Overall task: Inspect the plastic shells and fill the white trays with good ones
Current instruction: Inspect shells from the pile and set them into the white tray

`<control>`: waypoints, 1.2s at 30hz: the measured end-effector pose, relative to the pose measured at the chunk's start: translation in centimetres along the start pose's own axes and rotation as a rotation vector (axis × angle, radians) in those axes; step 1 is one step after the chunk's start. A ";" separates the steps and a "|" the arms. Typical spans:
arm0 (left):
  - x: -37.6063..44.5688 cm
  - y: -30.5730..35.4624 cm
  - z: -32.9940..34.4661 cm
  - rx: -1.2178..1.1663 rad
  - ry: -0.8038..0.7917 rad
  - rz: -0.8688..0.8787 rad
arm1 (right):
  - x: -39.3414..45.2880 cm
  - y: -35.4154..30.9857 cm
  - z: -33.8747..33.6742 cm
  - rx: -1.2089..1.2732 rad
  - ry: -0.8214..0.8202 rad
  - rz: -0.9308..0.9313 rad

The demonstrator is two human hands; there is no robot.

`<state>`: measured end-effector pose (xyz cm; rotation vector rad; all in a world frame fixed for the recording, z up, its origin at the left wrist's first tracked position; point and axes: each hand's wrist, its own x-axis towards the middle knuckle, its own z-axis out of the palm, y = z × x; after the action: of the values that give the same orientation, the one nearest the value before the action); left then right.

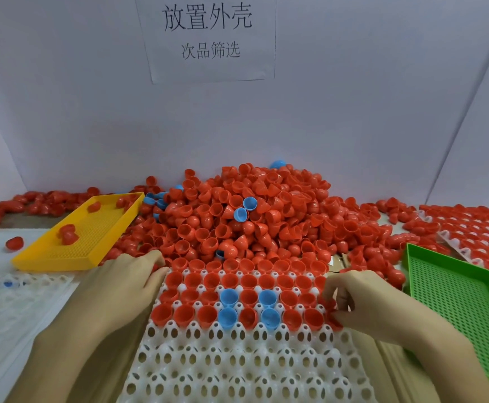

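Observation:
A white tray (246, 359) with egg-like cells lies in front of me. Its far rows hold red shells (205, 314) and a few blue shells (228, 297), open side up. Behind it rises a big pile of red shells (246, 216) with a few blue ones mixed in. My left hand (121, 289) rests at the tray's far left corner, fingers curled at the edge of the pile. What it holds is hidden. My right hand (362, 303) pinches a red shell (332, 317) at the right end of the filled rows.
A yellow tray (63, 257) at the left holds a few red shells. A green tray (458, 301) lies at the right, with nothing in it. Another filled white tray (476, 228) sits at the far right. Stacked white trays (19, 292) lie at the left. A paper sign (208, 33) hangs on the wall.

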<state>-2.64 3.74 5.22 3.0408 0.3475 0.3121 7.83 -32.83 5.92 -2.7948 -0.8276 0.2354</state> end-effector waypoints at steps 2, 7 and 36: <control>0.1 -0.1 0.0 -0.013 0.028 0.014 | -0.5 0.5 -0.8 0.126 -0.026 -0.027; 0.3 -0.3 -0.1 -0.027 0.073 0.021 | -1.1 2.0 -2.6 0.344 0.161 -0.056; 0.2 -0.5 -0.8 0.029 0.164 0.012 | 6.7 3.8 -3.0 0.369 0.363 -0.039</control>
<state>-2.68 4.29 5.97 3.0538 0.3467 0.5638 15.96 -32.71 7.29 -2.3733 -0.6700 -0.1149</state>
